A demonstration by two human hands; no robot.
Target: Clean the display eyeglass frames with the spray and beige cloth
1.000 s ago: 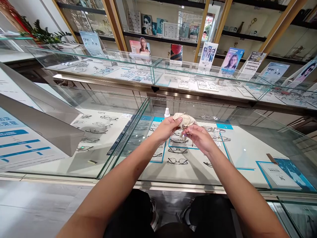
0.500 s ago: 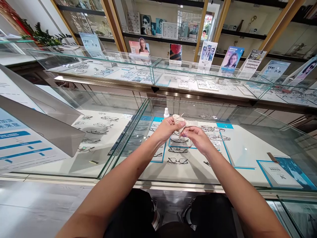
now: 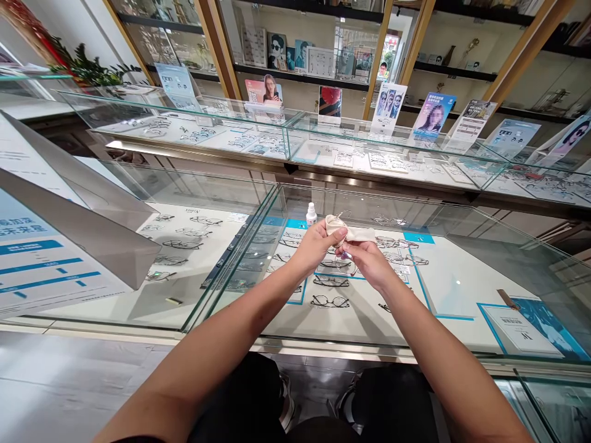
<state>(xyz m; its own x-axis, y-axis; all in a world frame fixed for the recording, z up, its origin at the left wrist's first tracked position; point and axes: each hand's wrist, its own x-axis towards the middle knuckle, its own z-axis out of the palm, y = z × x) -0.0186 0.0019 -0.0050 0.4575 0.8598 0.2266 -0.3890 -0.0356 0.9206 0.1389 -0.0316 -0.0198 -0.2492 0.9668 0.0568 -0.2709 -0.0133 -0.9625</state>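
My left hand (image 3: 318, 243) pinches a cream cleaning cloth (image 3: 362, 234) between thumb and fingers above the glass display counter. Part of the cloth is bunched over its fingertips and part trails to the right behind my other hand. Close against it, my right hand (image 3: 369, 261) is closed on a pair of thin-rimmed eyeglasses (image 3: 354, 269), mostly hidden by the fingers and cloth. A reddish temple tip seems to show below the hands. Just beyond my left hand stands a small white bottle (image 3: 311, 215) with a cap.
Under the counter glass lie several eyeglass frames (image 3: 330, 301) and a blue-and-white brochure (image 3: 524, 329). Folded sign cards (image 3: 69, 246) stand at the left. Behind runs a second glass showcase (image 3: 295, 123) with upright advertising cards, and shelves rise beyond it.
Both hands stay together at the cloth and eyeglasses, with only small finger shifts. The view has tilted slightly, and more of the white bottle shows.
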